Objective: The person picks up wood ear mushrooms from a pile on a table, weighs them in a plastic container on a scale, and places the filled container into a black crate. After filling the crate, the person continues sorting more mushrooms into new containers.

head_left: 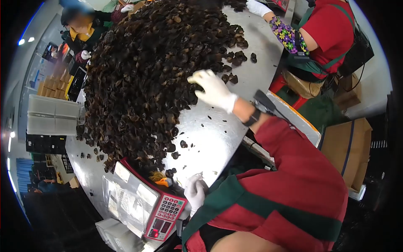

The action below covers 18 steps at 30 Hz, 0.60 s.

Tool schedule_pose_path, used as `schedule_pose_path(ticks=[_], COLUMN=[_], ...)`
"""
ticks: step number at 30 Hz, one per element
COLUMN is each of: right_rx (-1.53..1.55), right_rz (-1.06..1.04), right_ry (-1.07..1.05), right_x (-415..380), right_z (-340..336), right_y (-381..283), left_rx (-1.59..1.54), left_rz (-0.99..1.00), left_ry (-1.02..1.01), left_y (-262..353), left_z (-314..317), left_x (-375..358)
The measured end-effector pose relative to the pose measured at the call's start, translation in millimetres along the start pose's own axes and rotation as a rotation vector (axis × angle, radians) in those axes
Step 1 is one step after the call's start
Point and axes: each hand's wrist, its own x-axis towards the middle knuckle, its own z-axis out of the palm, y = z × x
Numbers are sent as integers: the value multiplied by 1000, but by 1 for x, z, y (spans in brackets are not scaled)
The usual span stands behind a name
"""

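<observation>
A large heap of dark, curled pieces that look like dried wood ear mushrooms (142, 63) covers much of the metal table (205, 138). My right hand (213, 90), in a white glove, reaches to the heap's right edge. Its fingers are bent and spread apart from the thumb, with dark pieces visible behind the gap. Low in the view, my left hand (194, 192), also gloved in white, is curled beside the red scale (168, 210). Whatever it may hold is hidden. Close to it lie an orange object (163, 182) and some yellowish strands (156, 175).
Clear plastic containers (52, 115) are stacked at the left table edge, more (119, 235) below the scale. One co-worker (327, 38) sits at the upper right, another (82, 31) at the upper left. A cardboard box (346, 151) stands on the right.
</observation>
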Motion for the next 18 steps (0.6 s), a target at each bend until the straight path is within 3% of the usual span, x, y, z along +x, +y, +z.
schedule_pose_path(ticks=[2,5,8,14,18], right_rx=[-12,-32,-235,-291,21], right_rz=[-30,-4,-113,-302,-240], right_ry=[7,-226,-238,-443,-494], right_x=[38,78,61,-11,-18], right_z=[8,37,75,44,14], right_y=[4,-12,-29,-35,-38], left_rx=[35,65,49,33,29], left_rz=[24,51,1,10,8], left_ry=[20,26,40,19,-3], left_y=[8,13,22,12,15], left_z=[1,1,2,0,-1], left_x=[3,5,5,3,5])
